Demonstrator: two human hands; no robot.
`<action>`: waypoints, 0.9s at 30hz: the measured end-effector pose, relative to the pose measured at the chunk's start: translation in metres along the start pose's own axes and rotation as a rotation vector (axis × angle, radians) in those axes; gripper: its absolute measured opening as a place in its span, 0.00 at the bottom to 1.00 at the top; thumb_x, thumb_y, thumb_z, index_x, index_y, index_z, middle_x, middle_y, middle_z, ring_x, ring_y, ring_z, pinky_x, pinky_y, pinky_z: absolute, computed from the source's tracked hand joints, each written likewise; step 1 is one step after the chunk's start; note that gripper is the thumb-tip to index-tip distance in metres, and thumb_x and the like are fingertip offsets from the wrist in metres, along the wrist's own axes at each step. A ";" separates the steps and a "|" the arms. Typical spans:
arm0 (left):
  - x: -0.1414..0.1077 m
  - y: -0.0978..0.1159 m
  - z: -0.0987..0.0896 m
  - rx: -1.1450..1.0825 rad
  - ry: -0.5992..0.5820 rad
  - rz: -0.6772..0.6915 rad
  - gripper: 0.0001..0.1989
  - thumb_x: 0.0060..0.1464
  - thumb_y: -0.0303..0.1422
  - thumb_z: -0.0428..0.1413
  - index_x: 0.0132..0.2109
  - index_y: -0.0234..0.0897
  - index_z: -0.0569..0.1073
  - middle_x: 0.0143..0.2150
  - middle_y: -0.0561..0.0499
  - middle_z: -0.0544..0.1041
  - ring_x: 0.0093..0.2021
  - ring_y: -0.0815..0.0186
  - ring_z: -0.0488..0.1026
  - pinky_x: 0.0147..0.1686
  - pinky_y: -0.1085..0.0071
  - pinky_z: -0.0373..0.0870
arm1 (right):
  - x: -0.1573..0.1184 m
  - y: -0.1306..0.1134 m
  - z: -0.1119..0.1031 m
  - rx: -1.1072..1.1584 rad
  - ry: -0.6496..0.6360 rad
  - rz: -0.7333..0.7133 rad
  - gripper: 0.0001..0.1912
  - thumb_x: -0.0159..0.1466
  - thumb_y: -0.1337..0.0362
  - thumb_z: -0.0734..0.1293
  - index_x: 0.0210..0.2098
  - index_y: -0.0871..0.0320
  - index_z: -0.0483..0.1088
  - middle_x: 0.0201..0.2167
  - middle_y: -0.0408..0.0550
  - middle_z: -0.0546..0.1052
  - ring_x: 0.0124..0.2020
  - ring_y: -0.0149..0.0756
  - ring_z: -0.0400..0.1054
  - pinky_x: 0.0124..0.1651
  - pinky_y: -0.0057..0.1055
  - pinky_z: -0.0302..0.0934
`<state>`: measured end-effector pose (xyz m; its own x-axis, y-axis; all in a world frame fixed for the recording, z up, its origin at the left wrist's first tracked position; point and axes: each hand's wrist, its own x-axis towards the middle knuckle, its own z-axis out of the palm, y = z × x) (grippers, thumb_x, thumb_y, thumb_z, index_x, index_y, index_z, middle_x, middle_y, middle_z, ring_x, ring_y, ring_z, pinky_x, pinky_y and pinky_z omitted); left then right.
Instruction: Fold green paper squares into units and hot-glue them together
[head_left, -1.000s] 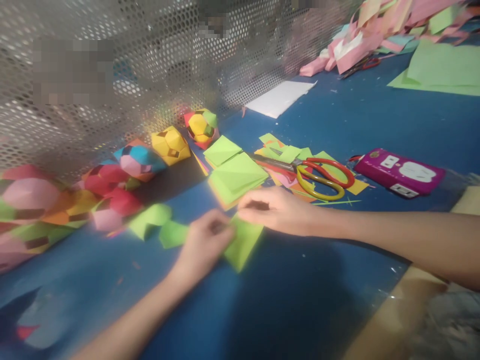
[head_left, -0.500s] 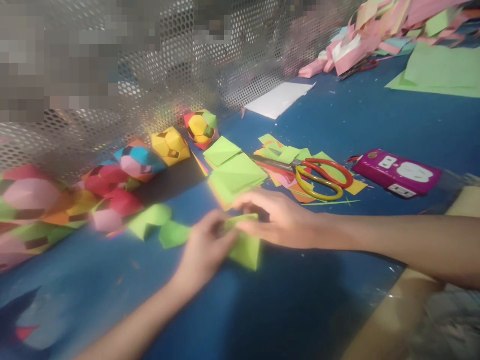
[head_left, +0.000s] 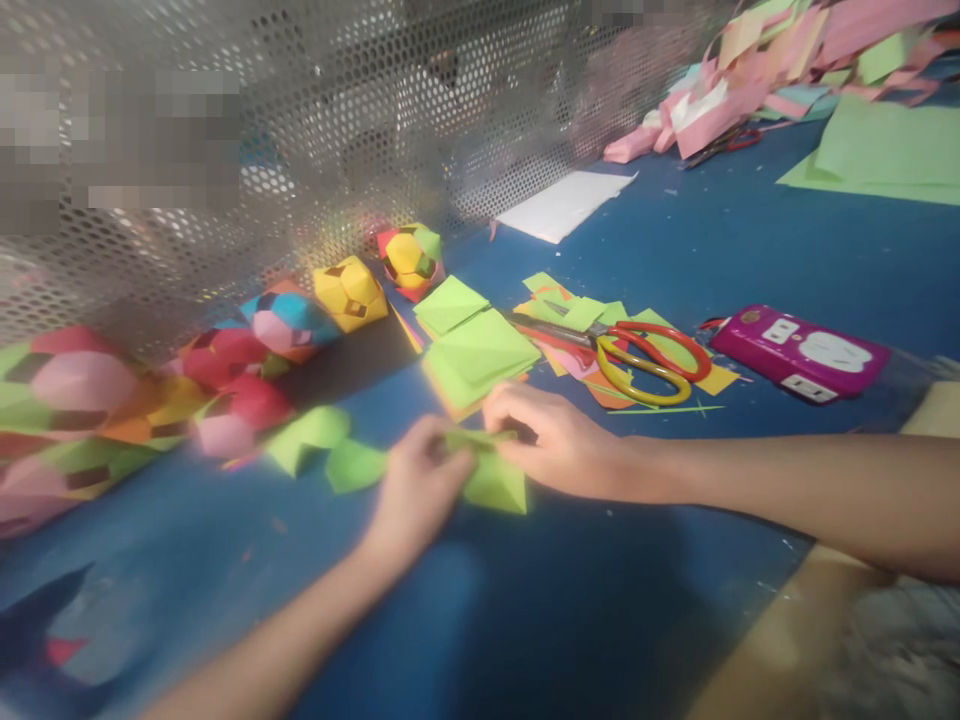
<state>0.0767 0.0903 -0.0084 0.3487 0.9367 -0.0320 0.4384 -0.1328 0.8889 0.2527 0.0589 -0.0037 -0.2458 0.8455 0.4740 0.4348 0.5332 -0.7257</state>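
Between my two hands is a small light green paper (head_left: 496, 482), partly folded, its lower corner pointing down over the blue table. My left hand (head_left: 424, 475) pinches its left edge. At the upper right edge, my right hand (head_left: 544, 430) grips it with curled fingers. Just behind my hands lies a stack of green paper squares (head_left: 480, 355). Two folded green pieces (head_left: 356, 465) rest left of my left hand. Scissors (head_left: 645, 365) with red and yellow handles lie on coloured paper scraps (head_left: 574, 310) behind my right hand.
Coloured folded-paper balls (head_left: 84, 380) line the left side along a perforated metal panel (head_left: 495, 110). A purple case (head_left: 799, 352) lies at the right. Farther back are a white sheet (head_left: 566, 205), green sheets (head_left: 889, 150) and a pile of pink strips (head_left: 720, 110).
The lower part of the green paper has tilted up and looks shorter. Both hands still hold it. The whole view has shifted slightly.
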 end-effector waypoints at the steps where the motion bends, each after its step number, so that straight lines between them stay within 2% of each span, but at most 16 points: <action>1: 0.000 0.000 0.000 0.002 -0.003 0.002 0.03 0.44 0.28 0.55 0.30 0.35 0.70 0.28 0.53 0.72 0.28 0.70 0.67 0.29 0.74 0.65 | 0.000 0.000 0.000 -0.015 -0.004 -0.030 0.09 0.54 0.77 0.56 0.26 0.56 0.57 0.28 0.43 0.65 0.30 0.29 0.59 0.33 0.26 0.56; 6: 0.001 -0.002 0.000 0.001 0.002 0.011 0.03 0.45 0.29 0.55 0.29 0.35 0.69 0.25 0.55 0.69 0.26 0.72 0.64 0.27 0.75 0.62 | -0.002 0.003 0.001 -0.069 -0.021 -0.048 0.09 0.53 0.77 0.57 0.28 0.57 0.58 0.30 0.45 0.66 0.31 0.31 0.59 0.34 0.28 0.56; 10: 0.001 -0.002 0.000 -0.015 0.010 0.029 0.05 0.45 0.31 0.56 0.29 0.35 0.68 0.25 0.55 0.69 0.26 0.72 0.64 0.27 0.75 0.62 | -0.002 0.002 -0.002 -0.023 -0.065 -0.100 0.01 0.58 0.68 0.60 0.31 0.57 0.61 0.33 0.47 0.67 0.34 0.33 0.61 0.37 0.30 0.58; 11: 0.001 -0.002 -0.001 -0.018 0.011 0.033 0.05 0.45 0.31 0.57 0.29 0.35 0.68 0.26 0.55 0.69 0.26 0.71 0.64 0.27 0.75 0.62 | -0.002 0.002 -0.002 -0.004 -0.073 -0.096 0.02 0.60 0.66 0.60 0.31 0.57 0.62 0.33 0.47 0.68 0.35 0.33 0.61 0.38 0.30 0.58; 15: 0.001 -0.003 0.000 -0.026 -0.003 0.034 0.04 0.46 0.30 0.56 0.30 0.35 0.68 0.26 0.55 0.69 0.27 0.71 0.65 0.29 0.74 0.63 | 0.000 0.000 -0.001 0.013 -0.037 0.084 0.02 0.61 0.67 0.61 0.33 0.58 0.64 0.32 0.46 0.70 0.34 0.31 0.64 0.38 0.28 0.59; 18: 0.000 -0.004 0.001 -0.022 -0.002 0.033 0.02 0.46 0.28 0.54 0.30 0.35 0.68 0.27 0.55 0.69 0.27 0.71 0.64 0.29 0.74 0.62 | 0.001 0.000 0.001 0.024 -0.053 0.188 0.05 0.59 0.69 0.61 0.36 0.59 0.66 0.32 0.46 0.73 0.33 0.30 0.65 0.36 0.27 0.60; 23: 0.000 -0.005 0.002 -0.022 0.001 0.038 0.02 0.44 0.26 0.53 0.30 0.36 0.68 0.26 0.56 0.66 0.26 0.72 0.62 0.28 0.75 0.60 | 0.003 0.001 0.000 0.029 -0.051 0.239 0.05 0.59 0.69 0.61 0.32 0.59 0.68 0.27 0.44 0.73 0.29 0.29 0.65 0.32 0.25 0.58; 27: 0.000 -0.004 0.002 -0.034 0.007 0.047 0.03 0.44 0.27 0.53 0.30 0.36 0.68 0.27 0.56 0.67 0.28 0.71 0.63 0.29 0.74 0.60 | 0.004 -0.001 -0.002 -0.008 -0.086 0.233 0.04 0.58 0.67 0.63 0.33 0.59 0.68 0.26 0.43 0.73 0.27 0.29 0.64 0.31 0.25 0.57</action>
<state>0.0765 0.0904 -0.0130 0.3623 0.9320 0.0134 0.3932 -0.1659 0.9043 0.2531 0.0615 -0.0005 -0.2106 0.9452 0.2495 0.4955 0.3232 -0.8062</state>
